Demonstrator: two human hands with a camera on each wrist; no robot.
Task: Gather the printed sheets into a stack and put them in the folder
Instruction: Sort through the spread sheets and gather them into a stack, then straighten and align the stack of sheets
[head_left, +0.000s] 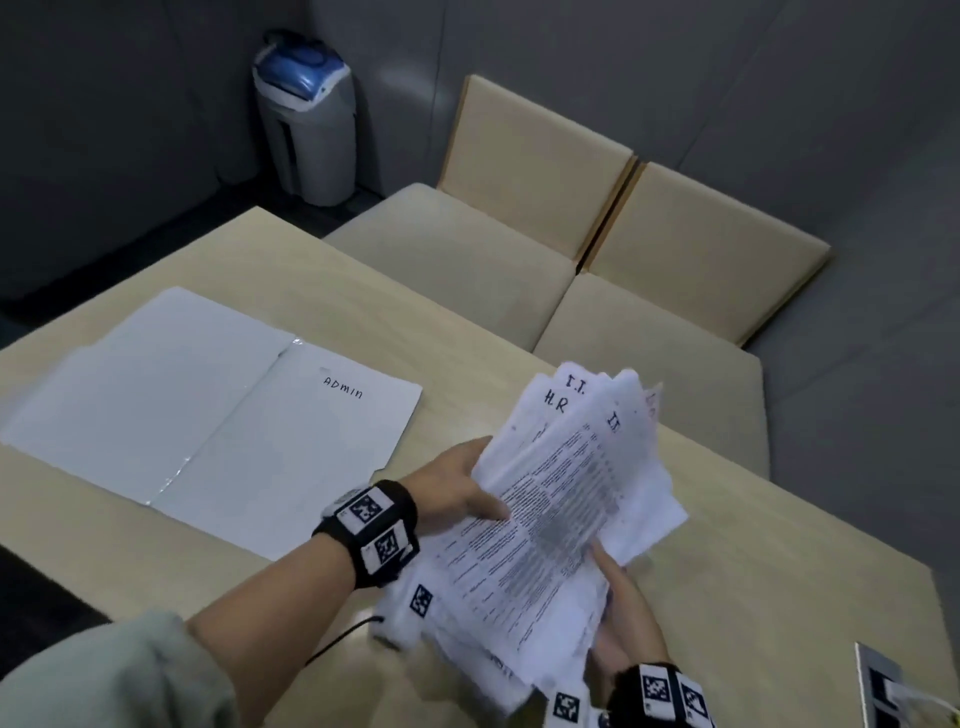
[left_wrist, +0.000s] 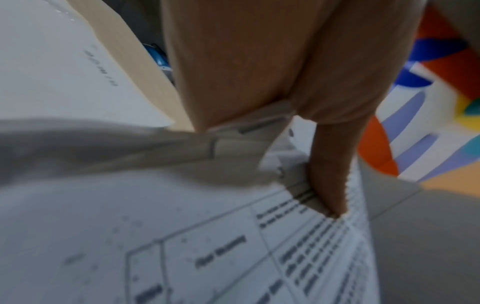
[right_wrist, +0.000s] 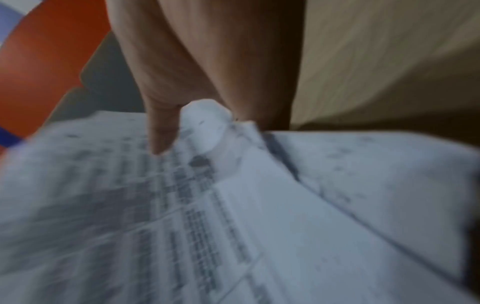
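A loose, fanned bundle of printed sheets (head_left: 561, 499) is held above the table's near right part; handwritten "H.R" and "I.T." show on the top corners. My left hand (head_left: 462, 493) grips the bundle's left edge, thumb on the top page. My right hand (head_left: 621, 623) holds the lower right edge, thumb on top. In the left wrist view my thumb presses the printed sheets (left_wrist: 233, 246). The right wrist view shows the crumpled, blurred printed sheets (right_wrist: 233, 205) under my thumb. A white folder (head_left: 208, 410) lies open flat at the left, marked "ADMIN".
The beige table (head_left: 779, 571) carries the folder. Two beige padded chairs (head_left: 597, 249) stand beyond its far edge. A grey bin with a blue lid (head_left: 306, 119) is in the back corner. A small socket box (head_left: 883, 686) sits at the table's near right.
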